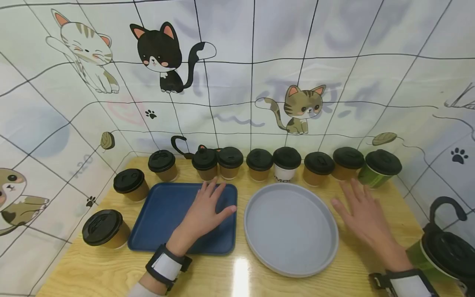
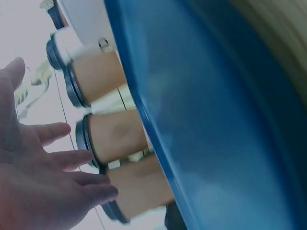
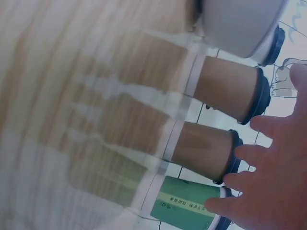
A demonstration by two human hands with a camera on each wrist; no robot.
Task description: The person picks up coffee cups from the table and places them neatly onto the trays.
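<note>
My left hand (image 1: 205, 212) reaches over the navy rectangular tray (image 1: 159, 222), fingers spread and holding nothing. Its fingertips point at brown paper cups with black lids, among them one cup (image 1: 230, 169) behind the tray. In the left wrist view, brown cups (image 2: 117, 136) stand beyond the tray's rim. To the right of the round grey tray (image 1: 291, 231), my right hand (image 1: 365, 212) is held out with straight fingers and nothing in it. Nearest to it are a brown cup (image 1: 346, 169) and a green cup (image 1: 375, 177), also seen in the right wrist view.
More lidded cups line the back of the wooden table (image 1: 241, 272), including a white cup (image 1: 285, 172). Down the left side stand brown cups (image 1: 120, 237). Another green cup (image 1: 419, 253) stands at the right front. A cat-printed tiled curtain (image 1: 233, 82) encloses the back and sides.
</note>
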